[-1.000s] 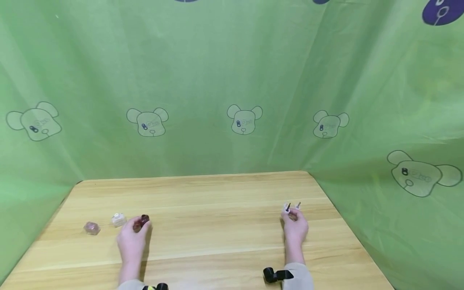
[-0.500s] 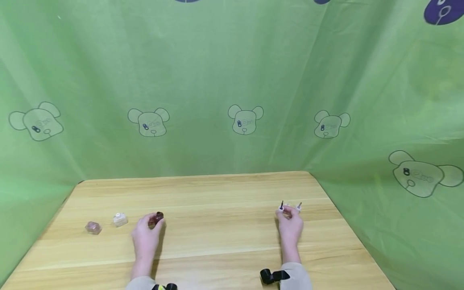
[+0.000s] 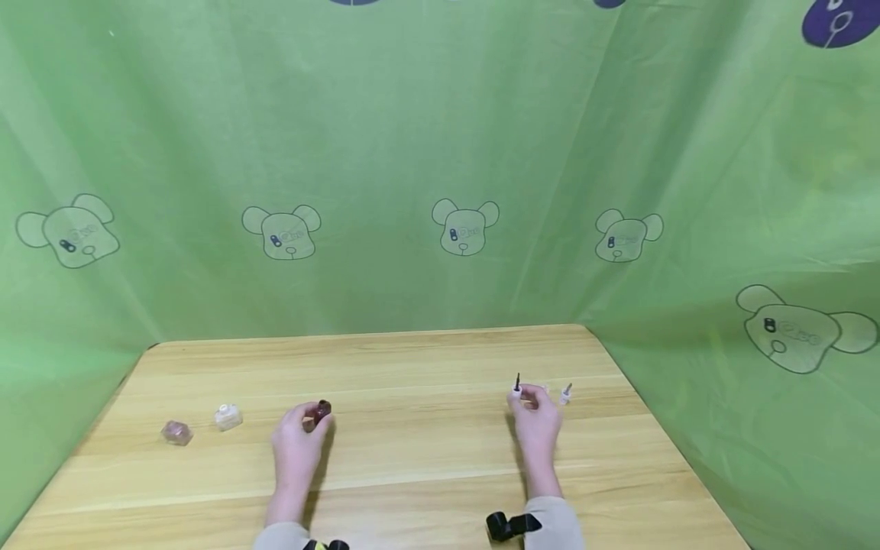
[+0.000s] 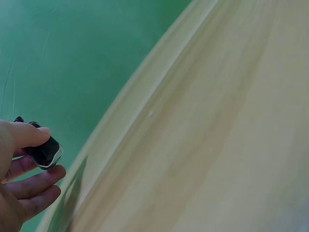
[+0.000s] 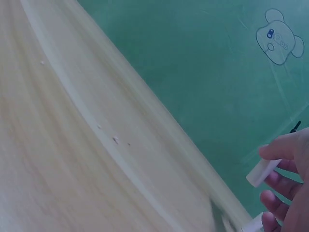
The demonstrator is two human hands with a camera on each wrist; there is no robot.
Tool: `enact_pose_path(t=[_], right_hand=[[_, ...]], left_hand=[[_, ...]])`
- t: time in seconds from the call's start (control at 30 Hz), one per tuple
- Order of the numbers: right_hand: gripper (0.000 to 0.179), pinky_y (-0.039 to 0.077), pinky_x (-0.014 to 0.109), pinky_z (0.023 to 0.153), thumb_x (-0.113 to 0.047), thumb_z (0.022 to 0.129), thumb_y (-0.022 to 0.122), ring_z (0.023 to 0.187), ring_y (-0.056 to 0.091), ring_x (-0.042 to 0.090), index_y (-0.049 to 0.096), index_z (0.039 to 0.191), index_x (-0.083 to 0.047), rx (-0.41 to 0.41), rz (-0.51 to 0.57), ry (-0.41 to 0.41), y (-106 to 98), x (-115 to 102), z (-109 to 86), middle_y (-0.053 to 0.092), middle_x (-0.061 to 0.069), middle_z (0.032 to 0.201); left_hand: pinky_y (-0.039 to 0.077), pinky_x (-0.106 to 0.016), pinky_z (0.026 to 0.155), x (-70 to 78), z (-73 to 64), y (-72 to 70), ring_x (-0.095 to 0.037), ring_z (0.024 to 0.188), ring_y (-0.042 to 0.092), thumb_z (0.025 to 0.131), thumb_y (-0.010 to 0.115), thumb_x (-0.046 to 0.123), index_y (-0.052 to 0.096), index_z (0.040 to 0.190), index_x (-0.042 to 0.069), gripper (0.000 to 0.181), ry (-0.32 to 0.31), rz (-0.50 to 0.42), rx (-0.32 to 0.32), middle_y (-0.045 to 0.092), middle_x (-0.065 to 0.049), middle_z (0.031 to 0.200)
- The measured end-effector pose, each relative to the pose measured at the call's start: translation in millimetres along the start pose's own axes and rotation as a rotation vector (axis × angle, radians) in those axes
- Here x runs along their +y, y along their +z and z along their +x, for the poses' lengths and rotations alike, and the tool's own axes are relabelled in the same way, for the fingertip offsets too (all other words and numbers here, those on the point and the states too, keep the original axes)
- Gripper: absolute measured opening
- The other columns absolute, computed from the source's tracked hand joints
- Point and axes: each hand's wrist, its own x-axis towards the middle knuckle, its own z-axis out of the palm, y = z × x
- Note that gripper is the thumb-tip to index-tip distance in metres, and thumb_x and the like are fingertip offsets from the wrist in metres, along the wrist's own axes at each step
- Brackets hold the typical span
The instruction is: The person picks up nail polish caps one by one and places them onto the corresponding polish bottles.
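Your left hand (image 3: 297, 443) reaches forward with its fingers curled in a pinch. Your right hand (image 3: 535, 418) is raised, its fingers also pinched, both forearms stretched ahead.

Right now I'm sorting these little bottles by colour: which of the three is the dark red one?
The dark red bottle is the one the left hand holds; the pink bottle and white bottle stand untouched further left.

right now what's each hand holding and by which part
Left hand pinches the dark red bottle by its sides. Right hand holds the brush cap by its white cap, brush pointing up.
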Motion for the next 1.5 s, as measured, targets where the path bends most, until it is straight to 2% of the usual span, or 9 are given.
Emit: enact_pose_path(t=[0.13, 0.37, 0.5, 0.67, 0.83, 1.07, 1.33, 1.5], right_hand=[[0.026, 0.046, 0.021, 0.073, -0.009, 0.084, 0.073, 0.084, 0.056, 0.015, 0.067, 0.108, 0.0, -0.036, 0.014, -0.032, 5, 0, -1.7, 0.07, 0.019, 0.104], [0.028, 0.048, 0.016, 0.074, -0.01, 0.084, 0.074, 0.085, 0.057, 0.008, 0.066, 0.11, -0.001, -0.206, 0.073, -0.077, 14, 4, -3.3, 0.069, 0.017, 0.104], [0.029, 0.049, 0.017, 0.073, -0.011, 0.084, 0.075, 0.087, 0.058, 0.008, 0.067, 0.11, -0.002, -0.27, 0.1, -0.092, 18, 2, -5.4, 0.069, 0.017, 0.104], [0.03, 0.051, 0.018, 0.074, -0.01, 0.083, 0.075, 0.09, 0.058, 0.009, 0.068, 0.112, -0.003, -0.327, 0.135, -0.088, 22, 0, -6.9, 0.069, 0.016, 0.105], [0.032, 0.05, 0.022, 0.079, -0.01, 0.083, 0.074, 0.093, 0.058, 0.011, 0.068, 0.115, -0.004, -0.363, 0.158, -0.094, 25, 1, -4.8, 0.069, 0.015, 0.108], [0.032, 0.051, 0.023, 0.081, -0.012, 0.084, 0.074, 0.096, 0.06, 0.014, 0.068, 0.115, -0.005, -0.413, 0.147, -0.137, 29, 0, -0.6, 0.069, 0.015, 0.108], [0.034, 0.05, 0.02, 0.085, -0.015, 0.086, 0.073, 0.097, 0.059, 0.011, 0.067, 0.118, -0.004, -0.51, 0.117, -0.213, 30, -14, 7.5, 0.068, 0.013, 0.107], [0.038, 0.051, 0.02, 0.083, -0.008, 0.087, 0.07, 0.097, 0.059, 0.018, 0.061, 0.123, 0.002, -0.607, 0.073, -0.261, 17, -44, 2.7, 0.066, 0.018, 0.106]], left_hand=[[0.059, -0.036, 0.079, 1.0, -1.0, 4.1, -0.037, 0.092, 0.07, 0.08, 0.077, 0.005, 0.066, 0.11, -0.005, 0.033, -0.009, -0.047, -0.021, 0.067, -0.024, 0.108], [0.06, -0.028, 0.076, 4.7, -1.4, 9.6, -0.036, 0.091, 0.07, 0.078, 0.077, 0.002, 0.067, 0.107, -0.004, 0.031, -0.036, -0.166, -0.027, 0.067, -0.024, 0.108], [0.06, -0.025, 0.074, 4.4, -1.5, 12.7, -0.036, 0.093, 0.07, 0.079, 0.077, 0.002, 0.067, 0.108, -0.003, 0.031, -0.069, -0.226, -0.059, 0.066, -0.024, 0.111], [0.059, -0.023, 0.075, 2.0, -0.8, 17.4, -0.034, 0.097, 0.069, 0.08, 0.077, 0.004, 0.067, 0.111, 0.0, 0.033, -0.103, -0.283, -0.102, 0.066, -0.023, 0.115], [0.059, -0.024, 0.076, 1.6, 0.1, 21.6, -0.037, 0.102, 0.068, 0.081, 0.077, 0.005, 0.067, 0.114, -0.001, 0.035, -0.102, -0.326, -0.139, 0.062, -0.025, 0.121], [0.058, -0.021, 0.078, 0.1, 5.1, 30.8, -0.035, 0.103, 0.067, 0.08, 0.077, 0.005, 0.067, 0.114, -0.001, 0.036, -0.101, -0.358, -0.17, 0.062, -0.026, 0.124], [0.058, -0.023, 0.081, 1.0, 12.8, 39.8, -0.031, 0.103, 0.067, 0.081, 0.077, 0.008, 0.067, 0.115, 0.004, 0.035, -0.093, -0.356, -0.243, 0.064, -0.021, 0.123], [0.058, -0.026, 0.083, 3.0, 11.8, 45.4, -0.028, 0.102, 0.067, 0.081, 0.077, 0.011, 0.068, 0.114, 0.006, 0.034, -0.069, -0.354, -0.303, 0.065, -0.02, 0.122]])
